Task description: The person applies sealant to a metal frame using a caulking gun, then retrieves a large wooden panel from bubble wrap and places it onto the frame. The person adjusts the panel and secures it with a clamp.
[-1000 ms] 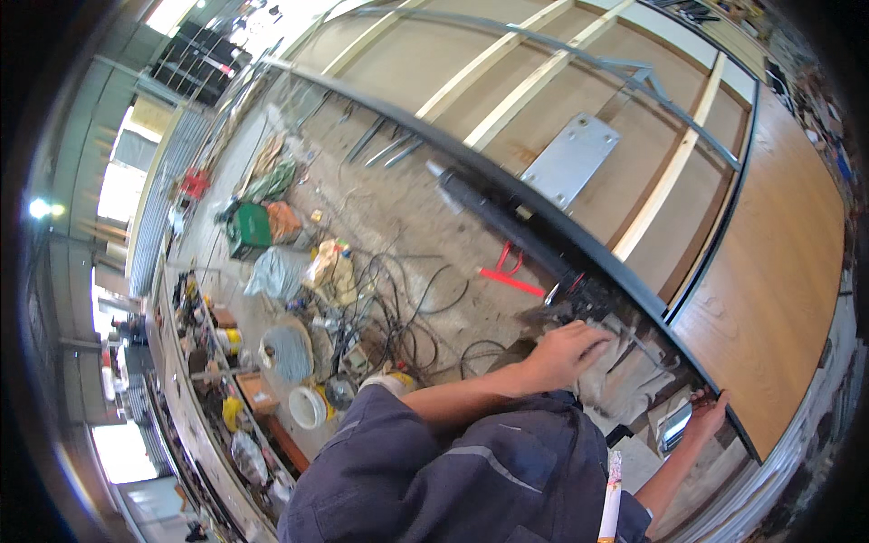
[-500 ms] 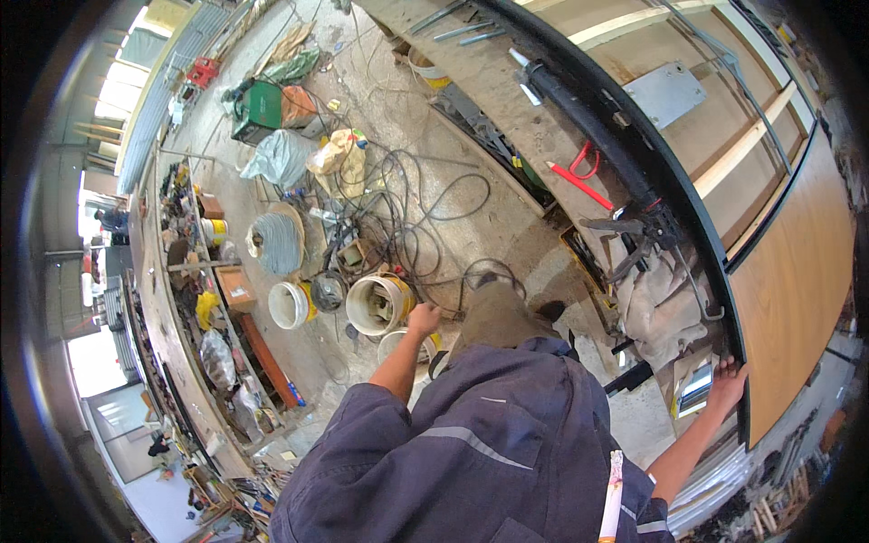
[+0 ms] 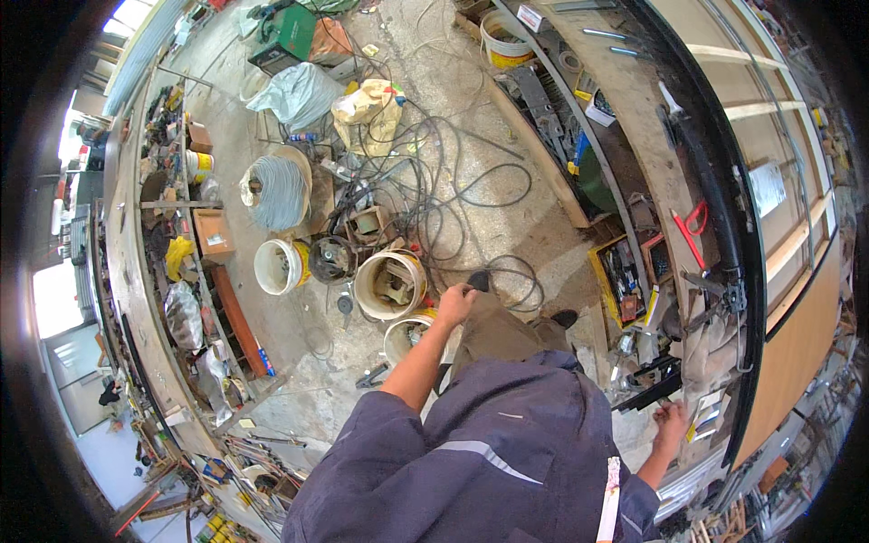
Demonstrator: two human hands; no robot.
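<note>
My left hand [image 3: 458, 304] hangs in front of my trouser leg, its fingers curled in and nothing visible in them. Beside it stand a white bucket of scrap pieces [image 3: 362, 299] and a second white bucket [image 3: 395, 342]. My right hand [image 3: 671, 423] is low by the workbench, fingers loosely bent and apart, with no object seen in it. Close to that hand are a black metal bar [image 3: 652, 391] and crumpled beige cloth [image 3: 711, 357]. On the bench lie a black caulking gun [image 3: 681, 136] and a red-handled tool [image 3: 692, 239].
Black cables [image 3: 453, 195] lie tangled across the floor near a grey coil [image 3: 279, 192]. A wood-faced panel [image 3: 787, 389] with a black edge rests on the right bench. Under it sits a yellow toolbox [image 3: 615, 294]. A cluttered shelf [image 3: 204, 299] runs along the left.
My right hand has come off the panel's black edge and moved left and down. My left hand has shifted slightly right and up. The view has turned and moved along the bench.
</note>
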